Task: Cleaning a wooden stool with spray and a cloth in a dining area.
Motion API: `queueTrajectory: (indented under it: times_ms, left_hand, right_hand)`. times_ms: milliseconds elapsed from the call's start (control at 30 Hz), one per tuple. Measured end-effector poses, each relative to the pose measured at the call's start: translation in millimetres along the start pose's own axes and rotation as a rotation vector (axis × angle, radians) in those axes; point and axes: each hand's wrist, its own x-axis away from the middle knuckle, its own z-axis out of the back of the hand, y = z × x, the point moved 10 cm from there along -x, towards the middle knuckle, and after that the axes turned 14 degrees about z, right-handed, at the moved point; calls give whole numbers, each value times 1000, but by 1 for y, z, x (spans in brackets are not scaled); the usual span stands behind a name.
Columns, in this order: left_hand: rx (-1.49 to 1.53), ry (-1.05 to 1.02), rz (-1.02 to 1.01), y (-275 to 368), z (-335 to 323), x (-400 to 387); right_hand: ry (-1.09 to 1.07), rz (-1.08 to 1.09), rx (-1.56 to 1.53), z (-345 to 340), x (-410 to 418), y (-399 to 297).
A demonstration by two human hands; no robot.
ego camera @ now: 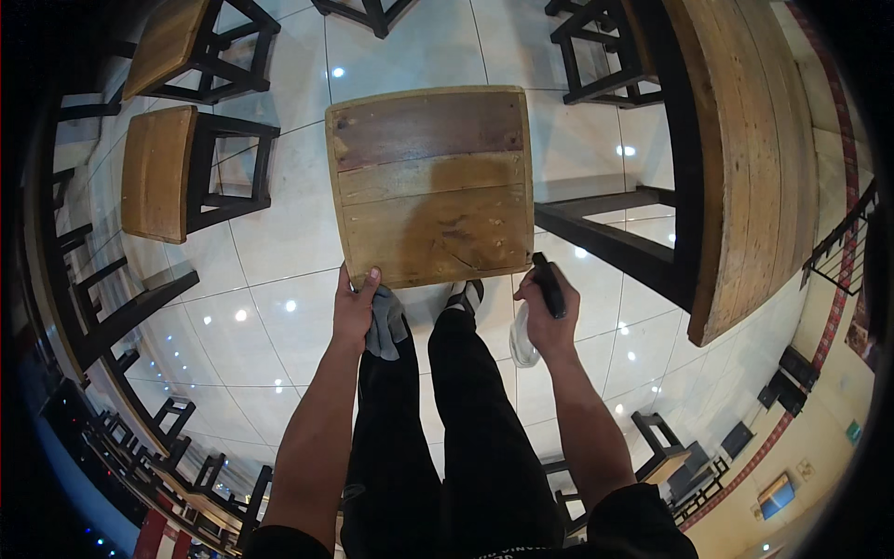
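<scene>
A square wooden stool top (433, 189) with wet-looking or shiny boards lies straight ahead of me. My left hand (357, 307) grips its near left corner, thumb on top, with a grey cloth (386, 325) hanging beneath the palm. Close to the near right corner, my right hand (552, 307) is closed around a spray bottle, whose black trigger head (550, 285) points up past the fingers. The bottle's clear body (524, 337) shows below the hand. Whether the right fingers touch the stool cannot be told.
Two wooden stools with black legs (157, 175) (167, 49) stand at left. A long wooden table (758, 168) on a black frame runs along the right, its slanted leg brace (614, 251) reaching toward the stool. More stools stand beyond and behind. Pale tiles (279, 230) cover the floor.
</scene>
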Motion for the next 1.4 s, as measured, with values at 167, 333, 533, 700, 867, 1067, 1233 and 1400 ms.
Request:
queueTrajectory:
  times_ms: [167, 333, 533, 700, 867, 1067, 1233, 1400]
  left_hand:
    - [-75, -38, -95, 3, 6, -9]
    - [-91, -69, -65, 6, -1, -5]
    - [-173, -65, -70, 8, -3, -7]
    - [-156, -46, -85, 7, 5, -9]
    - [-233, -6, -78, 10, 3, -7]
    - [-231, -46, -135, 9, 3, -8]
    - [-204, -75, -149, 7, 2, -12]
    - [-259, -30, -134, 9, 3, -7]
  right_hand:
    - [-202, 88, 529, -32, 43, -18]
    - [-12, 32, -84, -36, 27, -28]
    - [67, 162, 95, -44, -23, -55]
    - [-402, 260, 185, -120, 1, -74]
    - [-70, 106, -118, -99, -5, -51]
    - [-77, 254, 92, -99, -13, -80]
    - [-331, 308, 83, -130, -1, -92]
    - [3, 128, 154, -86, 12, -62]
